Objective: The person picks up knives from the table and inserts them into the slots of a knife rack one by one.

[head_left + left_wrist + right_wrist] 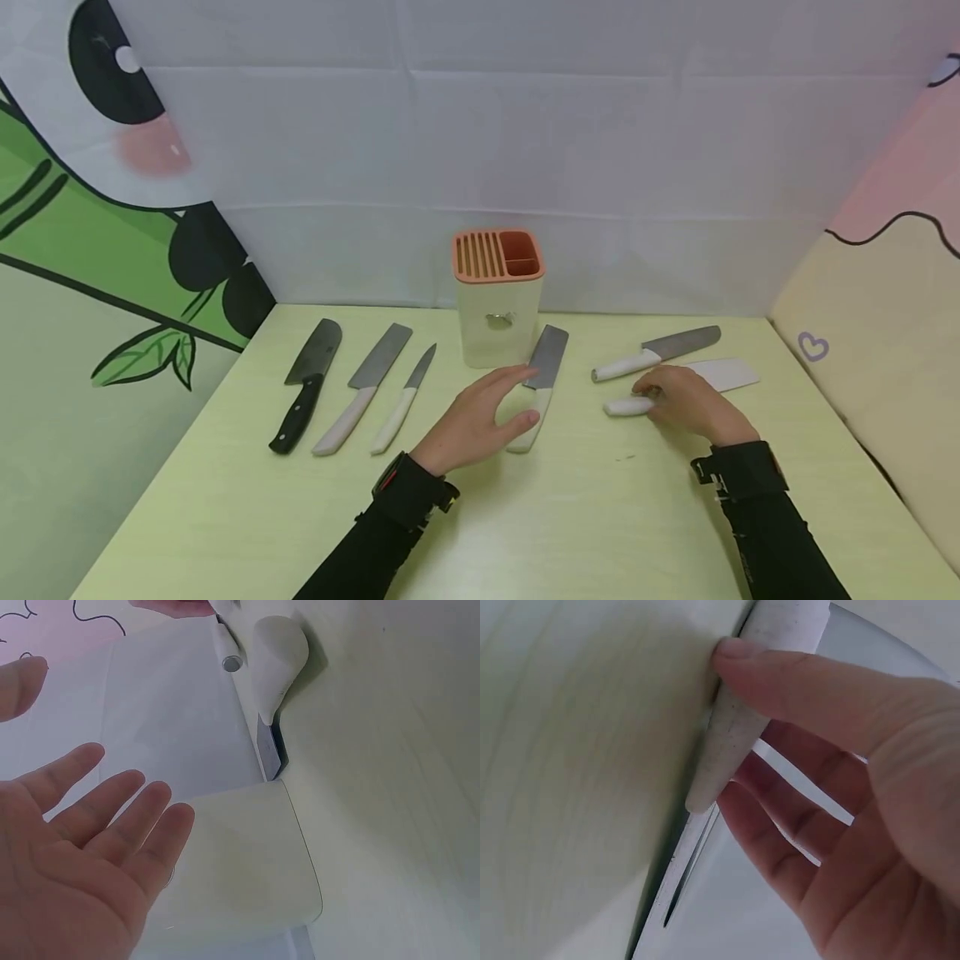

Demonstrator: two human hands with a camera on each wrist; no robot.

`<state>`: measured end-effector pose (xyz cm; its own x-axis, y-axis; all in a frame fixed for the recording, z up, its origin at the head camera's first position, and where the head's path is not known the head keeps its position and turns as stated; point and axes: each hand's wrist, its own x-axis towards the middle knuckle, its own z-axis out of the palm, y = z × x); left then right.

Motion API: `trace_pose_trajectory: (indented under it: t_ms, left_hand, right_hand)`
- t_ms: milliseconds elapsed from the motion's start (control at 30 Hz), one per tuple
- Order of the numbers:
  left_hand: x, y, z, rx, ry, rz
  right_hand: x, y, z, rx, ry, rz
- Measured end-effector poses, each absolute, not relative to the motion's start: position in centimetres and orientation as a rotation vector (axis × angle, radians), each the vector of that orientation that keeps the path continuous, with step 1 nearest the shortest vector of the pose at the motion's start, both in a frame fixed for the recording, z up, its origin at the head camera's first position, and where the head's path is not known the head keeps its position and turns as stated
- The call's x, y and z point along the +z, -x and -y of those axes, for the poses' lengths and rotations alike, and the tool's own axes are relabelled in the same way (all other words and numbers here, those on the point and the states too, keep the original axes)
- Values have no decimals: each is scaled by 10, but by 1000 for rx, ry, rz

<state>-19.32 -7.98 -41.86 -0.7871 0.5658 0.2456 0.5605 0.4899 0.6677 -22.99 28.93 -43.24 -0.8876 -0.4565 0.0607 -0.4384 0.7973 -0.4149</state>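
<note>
Right grip [693,406] pinches knife handle [626,407]; pale table [570,533], creased cartoon-printed backdrop [525,142].

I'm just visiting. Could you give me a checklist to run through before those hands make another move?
1. Right hand gripping the nearer right-side knife: ok, holding its white handle.
2. Left hand free: ok, open and holding nothing.
3. Space around the gripped knife: not ok, another white-handled knife lies close behind it.
4. Knife block upright: ok.
5. Block's slots free: ok, no handles showing.
6. Blade sharpness: cannot tell.
</note>
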Motion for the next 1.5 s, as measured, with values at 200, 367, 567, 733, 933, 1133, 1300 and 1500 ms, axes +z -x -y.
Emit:
trace_pose_trajectory:
  t_ms: [200, 367, 567, 733, 933, 1133, 1300, 1500]
  left_hand:
    - [-419, 195, 83, 1198, -1003, -2723]
    - [-417, 196, 87, 1205, -959, -2748]
    - [-410, 198, 90, 1219, -939, -2778]
    - [-408, 201, 93, 1218, -925, -2791]
    - [-406, 202, 98, 1240, -903, -2803]
    - [-400, 202, 103, 1277, -900, -2818]
    - [-394, 203, 106, 1277, -911, -2837]
    - [-387, 202, 113, 1327, -906, -2822]
  right_hand:
    - [-431, 232, -289, -608, 740, -2931]
    - [-434, 232, -290, -596, 746, -2916]
    - [-426, 226, -293, -622, 786, -2948]
    - [-411, 221, -294, -698, 795, -2984]
    - [-390, 212, -290, -755, 882, -3022]
    - [-365, 204, -278, -834, 1113, -3107]
    - [-342, 195, -267, -998, 1177, -3144]
    - [-321, 191, -241, -1259, 1079, -3138]
